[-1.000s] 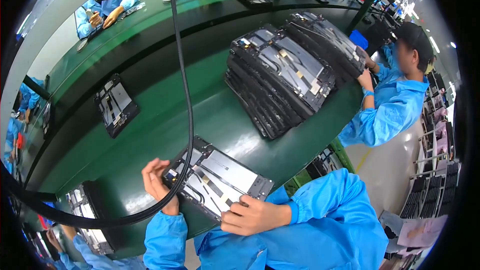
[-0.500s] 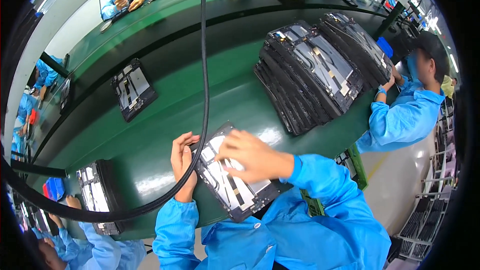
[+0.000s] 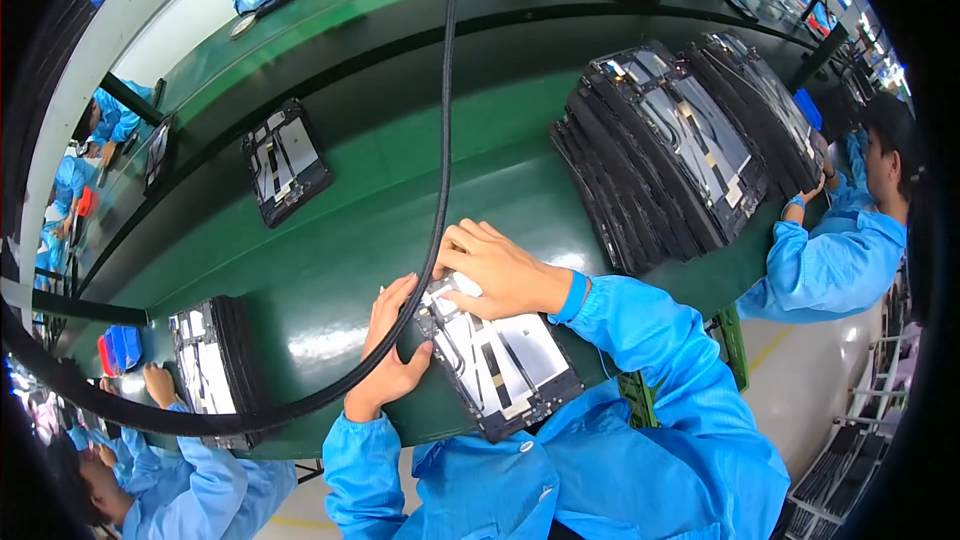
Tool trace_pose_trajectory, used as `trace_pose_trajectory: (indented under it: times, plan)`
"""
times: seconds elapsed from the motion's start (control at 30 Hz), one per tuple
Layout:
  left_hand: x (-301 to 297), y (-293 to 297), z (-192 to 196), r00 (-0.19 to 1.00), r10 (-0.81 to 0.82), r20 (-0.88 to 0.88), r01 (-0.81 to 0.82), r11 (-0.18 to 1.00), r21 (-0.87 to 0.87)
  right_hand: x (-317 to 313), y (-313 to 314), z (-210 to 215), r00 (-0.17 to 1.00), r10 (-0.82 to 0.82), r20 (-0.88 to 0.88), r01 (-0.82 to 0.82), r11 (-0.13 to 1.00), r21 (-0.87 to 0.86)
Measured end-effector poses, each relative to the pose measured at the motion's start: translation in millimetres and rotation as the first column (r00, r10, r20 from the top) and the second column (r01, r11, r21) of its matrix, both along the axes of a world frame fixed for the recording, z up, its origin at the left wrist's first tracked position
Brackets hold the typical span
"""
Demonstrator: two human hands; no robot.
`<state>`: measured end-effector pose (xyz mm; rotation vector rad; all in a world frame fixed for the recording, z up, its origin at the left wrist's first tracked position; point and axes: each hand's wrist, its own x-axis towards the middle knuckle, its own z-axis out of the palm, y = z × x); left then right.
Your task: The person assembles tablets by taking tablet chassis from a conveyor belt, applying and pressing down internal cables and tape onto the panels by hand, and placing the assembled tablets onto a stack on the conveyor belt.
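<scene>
An opened tablet with a black frame and pale inner panels lies on the green bench right before me, tilted to the left. My left hand rests against its left edge, fingers stretched out and thumb apart. Across the tablet's far end reaches my right hand, its fingers bent down by the far corner and its thumb low over the panels. Whatever those fingertips hold, if anything, is hidden. A thick black cable hangs in front of the view and crosses part of my left hand.
Tall stacks of similar tablets stand at the right. A single tablet lies further off at the left, and another stack sits nearer. A co-worker handles the right-hand stack. Green crates are below the bench edge.
My right hand has moved from over the tablet's middle to its far end. My left hand's thumb has spread toward the tablet's edge. The whole view has shifted slightly.
</scene>
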<state>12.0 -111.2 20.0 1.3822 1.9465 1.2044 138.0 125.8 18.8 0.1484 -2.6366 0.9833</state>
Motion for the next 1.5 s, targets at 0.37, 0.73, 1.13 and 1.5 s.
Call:
trace_pose_trajectory:
  times: [0.37,0.73,1.13,1.5]
  plan:
    - [-7,1,1,0.992,-0.113,0.06,0.118,0.989,-0.086,2,2,-7,0.998,0.026,-0.058,-0.027,0.999,-0.022]
    - [0,6,11,0.994,-0.104,-0.013,0.102,0.985,-0.138,3,1,-7,0.994,0.043,-0.101,-0.055,0.991,-0.121]
    - [35,9,-11,0.947,0.318,-0.04,-0.304,0.932,0.198,8,14,-2,0.991,0.135,0.024,-0.129,0.976,-0.179]
    - [62,-14,-15,0.833,0.342,-0.434,-0.282,0.939,0.198,12,13,-2,0.984,0.179,-0.01,-0.178,0.97,-0.164]
